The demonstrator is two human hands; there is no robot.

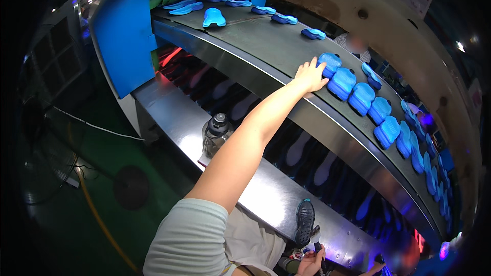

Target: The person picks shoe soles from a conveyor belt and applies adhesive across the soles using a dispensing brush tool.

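Observation:
My left arm stretches over the conveyor, and my left hand (310, 77) is at the near edge of a blue shoe sole (330, 61), fingers and thumb curled against its side. That sole heads a row of similar ones, light blue above and darker below, such as the neighbouring sole (342, 81). Low in the picture, my right hand (310, 265) is closed around the handle of a brush (316, 239) with its bristles upward. Beside the bristles, a black perforated shoe sole (305, 221) with a blue rim lies on the metal ledge.
The dark conveyor belt (266, 46) carries more blue soles (214, 17) at its far left. A bottle with a black lid (217, 132) stands on the metal ledge (266, 186). A co-worker (353, 46) is behind the belt; another hand (377, 267) shows at lower right.

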